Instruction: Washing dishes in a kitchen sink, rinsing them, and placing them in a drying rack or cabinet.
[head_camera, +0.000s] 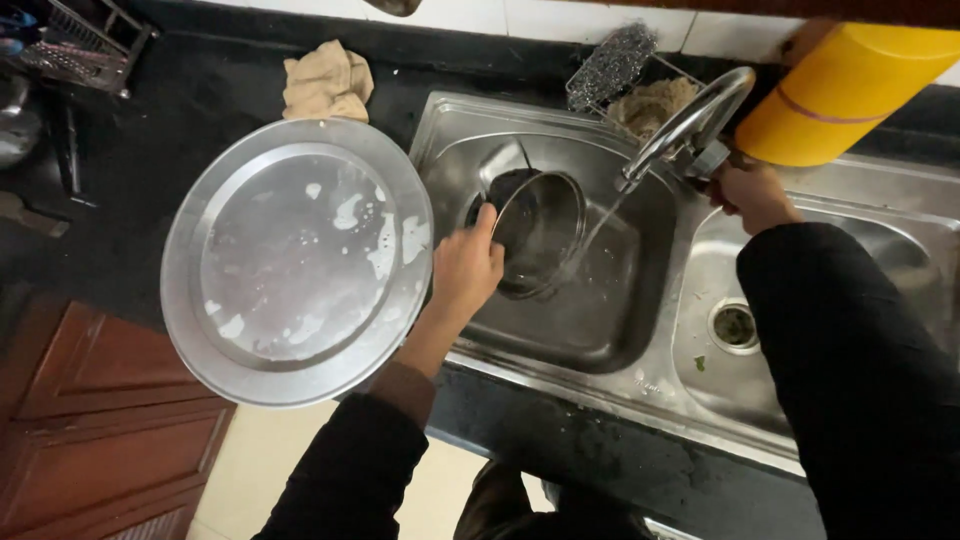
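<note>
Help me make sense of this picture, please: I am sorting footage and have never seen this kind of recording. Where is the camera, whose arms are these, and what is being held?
The one picture comes from a camera worn on a person's head, looking down, so the two dark-sleeved arms are that person's own. There is no machine here, only bare hands.

The left hand holds a large round steel plate by its rim, out over the black counter; the plate has patches of soap foam on it. The right hand rests at the base of the tap, and water runs from the spout into the steel double sink. A steel bowl sits in the left basin under the stream.

Around them: a beige cloth on the counter, scrubbers behind the sink, and a yellow container at the right.
</note>
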